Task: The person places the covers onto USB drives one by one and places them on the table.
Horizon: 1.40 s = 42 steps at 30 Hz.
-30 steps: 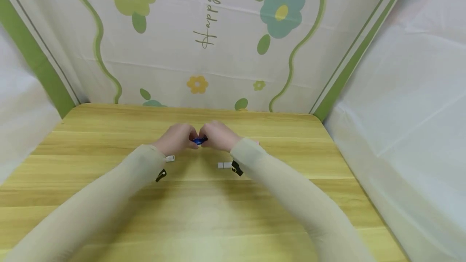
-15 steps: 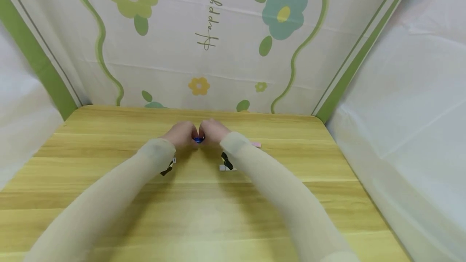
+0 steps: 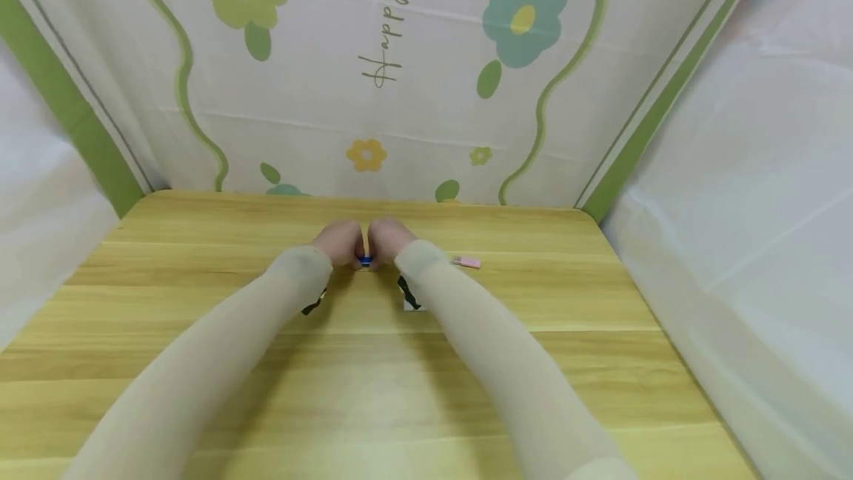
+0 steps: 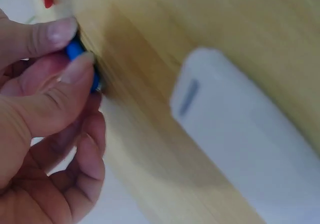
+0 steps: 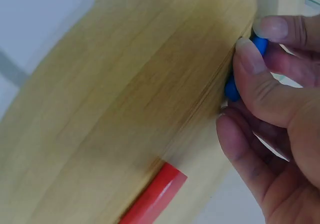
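Note:
In the head view, my left hand [image 3: 341,241] and right hand [image 3: 389,241] meet near the far side of the table. Between them is a small blue object [image 3: 365,261], pinched at one end by each hand's thumb and fingers. The left wrist view shows this blue object [image 4: 75,49] running between both thumbs, which cover much of it. From the right wrist view, blue ends [image 5: 231,89] show beside the thumb. Its exact kind is hidden by the fingers.
A pink USB stick [image 3: 469,262] with a metal plug lies right of my hands. Under the right wrist a white stick [image 3: 413,307] is partly covered. A white slotted stick [image 4: 240,139] lies near the left wrist. A red stick-shaped thing [image 5: 155,194] shows in the right wrist view.
Both forearms have shifted inward and the hands stand more upright around the blue object. The pink USB stick has come into sight, while the left white stick has become covered.

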Each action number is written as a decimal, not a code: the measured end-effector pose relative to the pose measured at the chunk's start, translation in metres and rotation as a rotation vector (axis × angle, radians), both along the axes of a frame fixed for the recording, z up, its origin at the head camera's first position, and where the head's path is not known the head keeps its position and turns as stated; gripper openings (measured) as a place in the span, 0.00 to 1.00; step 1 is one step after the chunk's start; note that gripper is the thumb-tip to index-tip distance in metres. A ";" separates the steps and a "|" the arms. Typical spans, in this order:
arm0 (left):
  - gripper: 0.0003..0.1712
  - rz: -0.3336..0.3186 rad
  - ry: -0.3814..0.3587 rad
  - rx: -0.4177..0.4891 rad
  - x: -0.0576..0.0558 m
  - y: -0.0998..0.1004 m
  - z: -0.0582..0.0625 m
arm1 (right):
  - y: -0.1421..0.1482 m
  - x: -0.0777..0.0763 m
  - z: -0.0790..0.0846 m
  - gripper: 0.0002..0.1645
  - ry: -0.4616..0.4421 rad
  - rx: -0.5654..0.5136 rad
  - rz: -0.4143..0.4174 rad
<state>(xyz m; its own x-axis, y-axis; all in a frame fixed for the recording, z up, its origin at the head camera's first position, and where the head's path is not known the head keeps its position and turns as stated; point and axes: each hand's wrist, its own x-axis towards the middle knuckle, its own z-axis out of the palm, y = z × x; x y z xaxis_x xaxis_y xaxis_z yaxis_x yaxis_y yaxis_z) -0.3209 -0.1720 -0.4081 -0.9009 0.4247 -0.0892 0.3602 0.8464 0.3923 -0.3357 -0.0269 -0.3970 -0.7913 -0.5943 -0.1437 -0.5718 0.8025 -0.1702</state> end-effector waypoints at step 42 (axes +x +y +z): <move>0.17 -0.121 -0.020 -0.073 0.032 -0.035 0.039 | 0.000 0.039 0.025 0.22 0.063 0.061 0.111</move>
